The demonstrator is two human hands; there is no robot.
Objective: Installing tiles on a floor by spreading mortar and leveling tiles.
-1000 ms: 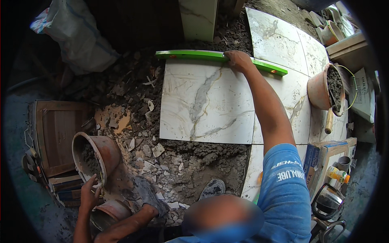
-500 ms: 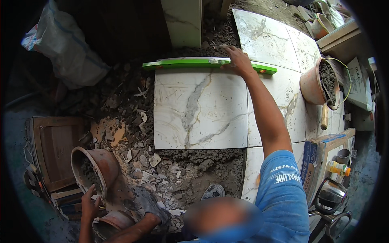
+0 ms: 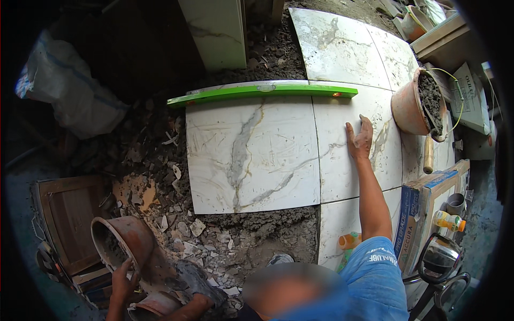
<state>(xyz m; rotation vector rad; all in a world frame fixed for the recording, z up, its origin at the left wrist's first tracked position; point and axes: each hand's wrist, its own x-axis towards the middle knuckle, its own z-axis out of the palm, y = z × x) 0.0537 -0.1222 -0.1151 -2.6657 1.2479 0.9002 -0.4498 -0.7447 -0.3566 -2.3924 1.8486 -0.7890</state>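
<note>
My right hand is open over the marbled white tiles, fingers apart and empty. It is nearest a laid tile, right of the large tile on the mortar bed. Along that large tile's far edge lies a green spirit level, untouched. At the lower left, my left hand has its fingers closed at the rim of a tilted, clay-coloured bucket with grey mortar inside. Some of those fingers are hidden. Bare mortar shows at the large tile's near edge.
A mortar-filled bucket and a wooden handle are at the right. Tile boxes, a kettle and bottles stand nearer. Rubble covers the left ground; a white sack lies beyond. Another bucket sits below.
My right hand has left the spirit level and come nearer, to the right, over the laid tile. My left fingers have closed at the bucket's rim. The whole view has shifted somewhat.
</note>
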